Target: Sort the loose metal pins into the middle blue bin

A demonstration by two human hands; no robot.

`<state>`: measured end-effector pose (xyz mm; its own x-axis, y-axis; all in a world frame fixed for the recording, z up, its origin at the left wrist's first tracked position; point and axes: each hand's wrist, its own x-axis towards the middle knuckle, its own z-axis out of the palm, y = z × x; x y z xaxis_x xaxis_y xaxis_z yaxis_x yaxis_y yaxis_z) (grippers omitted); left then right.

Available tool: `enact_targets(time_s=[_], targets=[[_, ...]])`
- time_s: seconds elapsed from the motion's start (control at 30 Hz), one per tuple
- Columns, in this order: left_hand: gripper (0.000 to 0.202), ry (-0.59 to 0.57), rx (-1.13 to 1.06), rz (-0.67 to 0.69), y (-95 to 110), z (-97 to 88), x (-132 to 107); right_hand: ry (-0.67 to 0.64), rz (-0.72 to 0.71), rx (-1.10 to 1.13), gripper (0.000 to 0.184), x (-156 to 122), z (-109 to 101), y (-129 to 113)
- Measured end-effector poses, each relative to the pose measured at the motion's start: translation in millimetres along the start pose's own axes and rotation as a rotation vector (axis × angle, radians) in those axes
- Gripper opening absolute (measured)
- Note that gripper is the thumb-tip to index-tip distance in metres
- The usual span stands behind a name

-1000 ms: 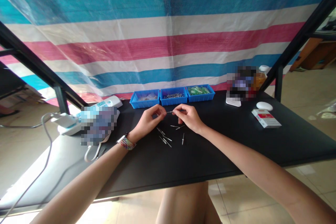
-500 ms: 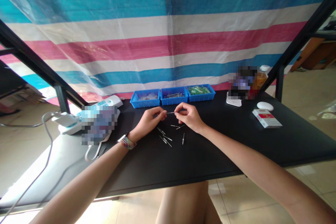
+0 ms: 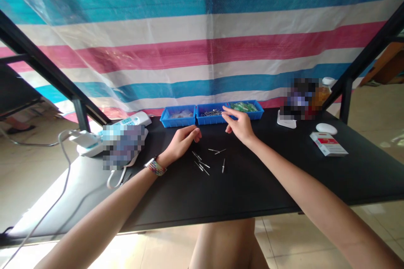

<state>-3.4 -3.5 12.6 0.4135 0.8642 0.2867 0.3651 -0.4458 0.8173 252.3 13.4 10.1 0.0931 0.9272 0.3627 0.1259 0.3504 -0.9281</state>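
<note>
My left hand (image 3: pixel 184 139) rests just in front of the blue bins with its fingers curled in. Whether anything is inside those fingers is hidden. My right hand (image 3: pixel 239 125) reaches to the front rim of the middle blue bin (image 3: pixel 211 120), which holds many blind rivets (image 3: pixel 212 112). Its fingers are stretched out, thumb apart from the forefinger, and no rivet shows between them. Several loose blind rivets (image 3: pixel 202 167) lie scattered on the black table between my forearms. Two crossed rivets (image 3: pixel 217 151) lie nearer the bins, and a single rivet (image 3: pixel 223 166) lies to the right.
The left blue bin (image 3: pixel 178 122) holds clear plastic pieces; the right one (image 3: pixel 259 113) holds green pieces. A power strip (image 3: pixel 139 119) with cables stands at left. At right are a card box (image 3: pixel 328 145), a white oval object (image 3: pixel 326 128) and a bottle (image 3: pixel 322 92).
Half a second ago both hands held a blind rivet between them. My right hand has since moved up to the middle bin and its fingers have spread. My left hand has hardly moved.
</note>
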Motion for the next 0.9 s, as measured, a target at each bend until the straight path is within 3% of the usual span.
enact_targets(time_s=[0.1, 0.17, 0.27, 0.4, 0.53, 0.67, 0.77, 0.9], targets=[[0.050, 0.000, -0.002, -0.002, -2.7, 0.7, -0.3, -0.063, -0.063, -0.152, 0.024, -3.9, -9.2, 4.5], [0.047, -0.002, 0.007, -0.002, -2.7, 1.3, -0.7, -0.201, -0.097, -0.204, 0.017, -11.4, -10.9, 3.9], [0.046, 0.005, 0.036, 0.006, 0.0, 1.7, -1.5, -0.431, -0.151, -0.288, 0.008, -24.5, -5.7, -2.2], [0.049, 0.047, 0.073, 0.009, 1.4, 1.5, -2.2, -0.556, -0.255, -0.460, 0.012, -39.3, 8.5, -8.8], [0.052, 0.061, 0.082, 0.003, -0.9, 2.4, -2.2, -0.583, -0.350, -0.558, 0.019, -44.9, 18.5, -3.1], [0.052, 0.041, 0.079, -0.006, 0.1, 3.0, -2.6, -0.567, -0.374, -0.486, 0.023, -42.8, 21.4, 2.9], [0.052, 0.025, 0.083, 0.005, 1.8, 2.2, -2.7, -0.485, -0.365, -0.383, 0.024, -39.8, 21.5, 1.0], [0.046, -0.006, 0.058, 0.038, 2.9, 1.0, -2.5, -0.301, -0.288, -0.213, 0.010, -36.0, 20.8, -2.7]])
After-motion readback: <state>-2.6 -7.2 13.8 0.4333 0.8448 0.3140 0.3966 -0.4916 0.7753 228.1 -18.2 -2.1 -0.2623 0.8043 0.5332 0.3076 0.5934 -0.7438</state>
